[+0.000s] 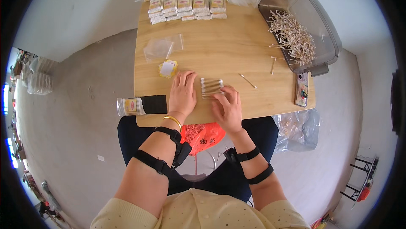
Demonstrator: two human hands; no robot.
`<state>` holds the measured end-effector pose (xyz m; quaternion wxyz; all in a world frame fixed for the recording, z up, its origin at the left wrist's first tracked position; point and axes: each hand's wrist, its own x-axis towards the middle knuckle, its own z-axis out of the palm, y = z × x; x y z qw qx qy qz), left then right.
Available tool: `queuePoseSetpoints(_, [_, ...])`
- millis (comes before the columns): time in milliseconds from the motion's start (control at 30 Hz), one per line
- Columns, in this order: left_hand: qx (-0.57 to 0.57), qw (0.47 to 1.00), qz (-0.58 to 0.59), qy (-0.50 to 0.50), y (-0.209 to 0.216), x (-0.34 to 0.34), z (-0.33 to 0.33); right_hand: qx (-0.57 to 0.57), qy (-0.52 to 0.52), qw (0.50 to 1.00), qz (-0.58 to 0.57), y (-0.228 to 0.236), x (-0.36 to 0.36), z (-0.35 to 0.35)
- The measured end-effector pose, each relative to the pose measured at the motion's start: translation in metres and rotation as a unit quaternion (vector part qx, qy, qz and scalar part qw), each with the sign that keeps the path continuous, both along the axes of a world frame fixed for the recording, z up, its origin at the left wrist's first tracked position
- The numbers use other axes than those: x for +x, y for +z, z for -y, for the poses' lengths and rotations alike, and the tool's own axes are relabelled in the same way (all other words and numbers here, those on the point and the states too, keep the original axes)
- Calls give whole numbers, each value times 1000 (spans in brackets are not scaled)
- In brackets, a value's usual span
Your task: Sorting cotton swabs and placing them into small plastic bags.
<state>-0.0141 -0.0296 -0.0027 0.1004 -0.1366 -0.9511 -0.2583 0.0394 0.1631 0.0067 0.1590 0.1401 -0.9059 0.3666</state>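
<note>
Lining up the row of cotton swabs (210, 86) at the worktop's (237, 38) six o'clock seems in hand: the left hand (182, 92) rests open at its nine, the right hand (228, 107) bends over its four, grip unclear. Evening the ends likely comes next; a stray swab (248, 81) at three barely obstructs, the grey bin (322, 30) sits at two.

Row of cotton swabs (210, 84), lower right ends covered by the right hand (229, 107). Lower layers of the swab pile (294, 36) concealed by those above. Red bag (215, 131), upper part hidden by the desk (241, 38). Shirt (203, 212) cropped by the lower edge. Print on the stacked packs (185, 3) too small to read.
</note>
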Motion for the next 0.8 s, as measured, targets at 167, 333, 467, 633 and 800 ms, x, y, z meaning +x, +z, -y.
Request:
queuePoseSetpoints(167, [-3, 1000, -7, -2, -2, -1, 1, -88, -77, 993, 34, -5, -4, 4])
queuePoseSetpoints(333, [10, 1000, -10, -1, -3, -1, 0, -9, -67, 997, 24, -6, -17, 0])
queuePoseSetpoints(467, [12, 1000, -14, -2, -1, 0, 0, 73, -7, 997, 25, 1, -31, -10])
queuePoseSetpoints(633, [8, 1000, -15, -4, -1, 0, 1, 173, 66, 982, 28, 19, -51, -13])
queuePoseSetpoints(800, [22, 1000, -12, -9, 0, -1, 0, 245, 94, 965, 11, 24, -58, -12])
